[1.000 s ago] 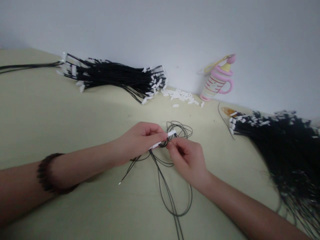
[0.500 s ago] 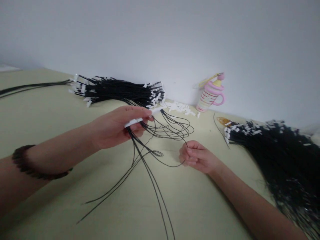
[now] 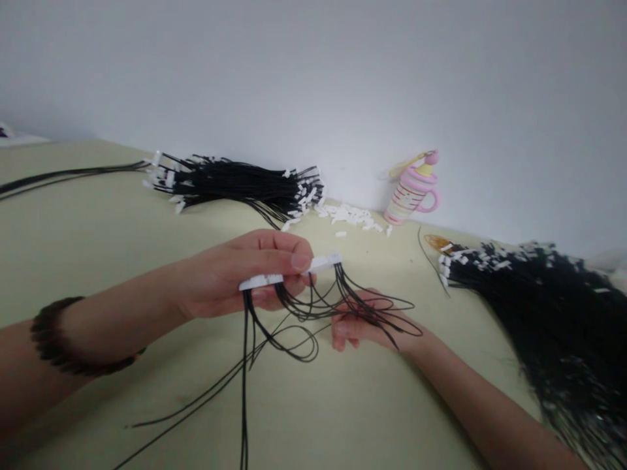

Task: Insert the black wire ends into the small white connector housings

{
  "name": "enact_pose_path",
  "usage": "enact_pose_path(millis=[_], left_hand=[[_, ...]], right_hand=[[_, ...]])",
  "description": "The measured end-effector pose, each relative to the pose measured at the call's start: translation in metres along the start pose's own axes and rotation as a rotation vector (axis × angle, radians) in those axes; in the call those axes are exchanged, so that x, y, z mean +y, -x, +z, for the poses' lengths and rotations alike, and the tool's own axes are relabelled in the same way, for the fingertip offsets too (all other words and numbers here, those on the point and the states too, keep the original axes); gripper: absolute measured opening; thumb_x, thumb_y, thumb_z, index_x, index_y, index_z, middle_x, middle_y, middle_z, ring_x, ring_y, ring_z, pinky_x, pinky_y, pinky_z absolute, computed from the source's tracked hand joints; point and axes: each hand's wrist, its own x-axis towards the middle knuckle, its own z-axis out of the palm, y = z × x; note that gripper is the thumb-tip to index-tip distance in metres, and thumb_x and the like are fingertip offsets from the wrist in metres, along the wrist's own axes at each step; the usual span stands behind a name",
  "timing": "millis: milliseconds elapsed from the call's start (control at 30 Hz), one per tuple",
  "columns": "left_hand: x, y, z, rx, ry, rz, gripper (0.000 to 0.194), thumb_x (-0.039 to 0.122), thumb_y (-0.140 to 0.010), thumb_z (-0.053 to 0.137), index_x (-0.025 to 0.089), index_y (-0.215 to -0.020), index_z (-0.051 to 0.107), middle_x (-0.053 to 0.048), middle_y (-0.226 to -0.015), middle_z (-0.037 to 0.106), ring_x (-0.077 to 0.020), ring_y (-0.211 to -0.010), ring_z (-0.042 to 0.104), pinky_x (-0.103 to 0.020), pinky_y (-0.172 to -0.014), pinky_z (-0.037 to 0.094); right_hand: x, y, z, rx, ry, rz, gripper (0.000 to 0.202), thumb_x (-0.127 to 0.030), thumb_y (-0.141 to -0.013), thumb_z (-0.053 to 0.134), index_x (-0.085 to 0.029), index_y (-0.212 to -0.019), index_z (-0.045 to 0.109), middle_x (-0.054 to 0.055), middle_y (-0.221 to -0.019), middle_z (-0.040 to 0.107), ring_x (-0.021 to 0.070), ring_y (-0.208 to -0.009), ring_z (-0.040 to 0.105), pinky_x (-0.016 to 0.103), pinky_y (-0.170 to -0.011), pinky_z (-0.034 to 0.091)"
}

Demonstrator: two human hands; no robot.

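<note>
My left hand (image 3: 249, 271) is closed on a long white connector strip (image 3: 324, 263), which sticks out on both sides of the fingers. Several thin black wires (image 3: 294, 303) hang from the strip, some looped, some trailing down toward me. Below and right of the strip is my right hand (image 3: 362, 320), its fingers curled near the thumb behind the loops. One thin wire runs to its fingertips and seems pinched there, partly hidden by the loops in front.
A bundle of black cables with white ends (image 3: 235, 183) lies at the back left. Loose white connectors (image 3: 350, 215) are scattered beside a pink striped cup (image 3: 409, 194) by the wall. A large pile of black wires (image 3: 548, 313) covers the right side.
My left hand and the strip have moved down and slightly right. My right hand has shifted a little left and down, and the wire loops now hang in front of it.
</note>
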Motion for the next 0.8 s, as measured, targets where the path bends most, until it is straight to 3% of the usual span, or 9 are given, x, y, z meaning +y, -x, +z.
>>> enact_pose_path(millis=[367,600,700,800], left_hand=[[-0.003,-0.003,0.001,0.028,0.02,0.032,0.011,0.015,-0.076,0.057,0.013,-0.065,0.059,0.001,-0.061,0.054,-0.0015,-0.047,0.039,-0.008,-0.039,0.028],[-0.001,-0.005,0.002,0.101,-0.022,0.056,0.014,0.02,-0.077,0.057,0.015,-0.064,0.06,0.003,-0.058,0.048,-0.0022,-0.044,0.031,-0.011,-0.038,0.025],[0.001,-0.007,-0.005,0.198,-0.135,0.114,0.013,0.024,-0.075,0.058,0.016,-0.066,0.061,0.002,-0.061,0.048,-0.0035,-0.047,0.033,-0.012,-0.04,0.027],[0.005,-0.008,-0.012,0.278,-0.227,0.18,0.012,0.025,-0.074,0.059,0.016,-0.066,0.061,0.001,-0.063,0.049,-0.0044,-0.05,0.036,-0.013,-0.041,0.028]], right_hand=[[0.005,-0.001,0.005,0.081,-0.179,0.099,0.013,-0.023,-0.072,0.062,-0.012,-0.079,0.058,0.002,-0.065,0.062,0.0087,-0.057,0.056,0.018,-0.048,0.043],[0.012,0.001,0.002,0.185,-0.246,0.113,0.02,-0.028,-0.07,0.064,-0.012,-0.062,0.056,-0.003,-0.048,0.053,0.0044,-0.04,0.044,0.016,-0.038,0.032],[0.019,0.002,-0.004,0.115,-0.468,0.071,0.03,-0.028,-0.07,0.064,-0.011,-0.049,0.053,-0.002,-0.04,0.048,0.0049,-0.036,0.041,0.016,-0.034,0.024],[0.026,0.001,-0.011,0.055,-0.659,0.03,0.033,-0.031,-0.065,0.067,-0.012,-0.045,0.049,-0.003,-0.037,0.043,0.0072,-0.036,0.043,0.018,-0.033,0.025]])
